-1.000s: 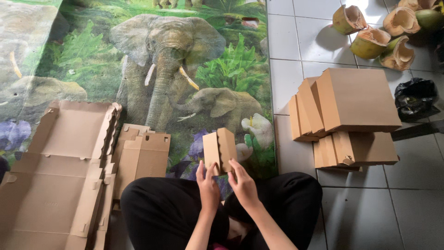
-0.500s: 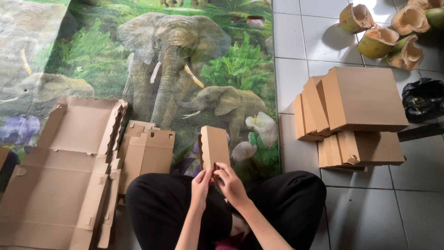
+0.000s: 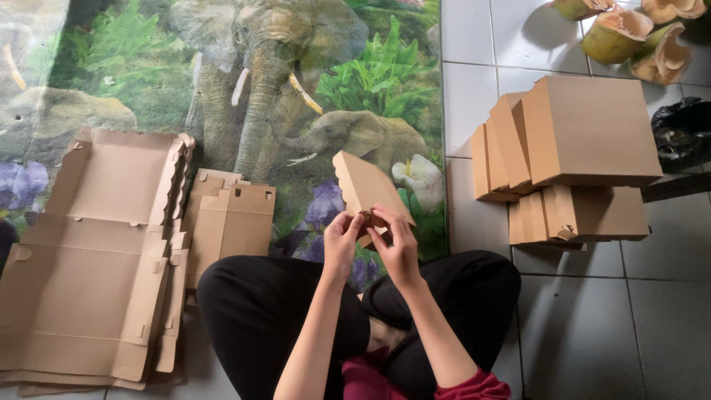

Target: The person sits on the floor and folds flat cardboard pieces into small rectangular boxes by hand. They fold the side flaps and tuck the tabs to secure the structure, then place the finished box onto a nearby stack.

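I hold a small brown cardboard box [image 3: 366,189] up in front of me, tilted, its scalloped edge to the left. My left hand [image 3: 341,242] grips its lower left part. My right hand [image 3: 398,244] pinches its lower edge just beside the left one. Both hands are above my crossed legs in black trousers [image 3: 266,311].
A stack of large flat unfolded cardboard sheets [image 3: 89,252] lies at my left, with smaller flat blanks [image 3: 233,222] beside it. Assembled brown boxes [image 3: 570,155] are piled on the white tiles at right. Cut coconut husks [image 3: 629,33] and a black bag [image 3: 685,133] lie further right. An elephant-print mat [image 3: 281,89] covers the floor ahead.
The small box has been turned from upright to tilted, showing a broad face. Both hands have shifted to its lower edge.
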